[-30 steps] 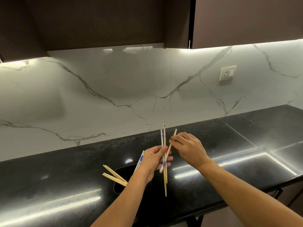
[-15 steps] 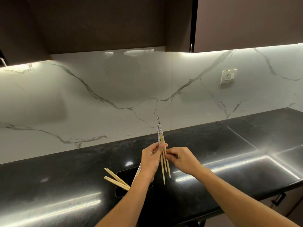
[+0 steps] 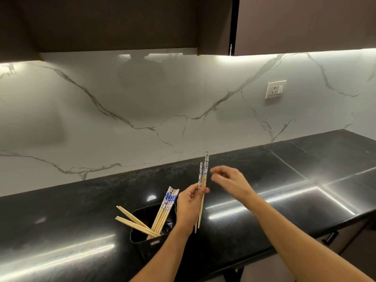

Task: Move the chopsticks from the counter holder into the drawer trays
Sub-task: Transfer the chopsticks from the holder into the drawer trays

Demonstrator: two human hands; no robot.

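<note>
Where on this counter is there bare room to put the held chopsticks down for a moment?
Bare counter lies right of the right hand, between backsplash and front edge; another bare stretch lies left of the holder. It is crowded at the holder: its chopsticks fan out leftward, and the left hand holds a bundle just beside it.

Left hand point(image 3: 191, 202) pinches upright chopsticks point(image 3: 204, 174); right hand point(image 3: 230, 182), at its two o'clock, hovers apart, fingers point(image 3: 218, 171) loosely curled.
</note>
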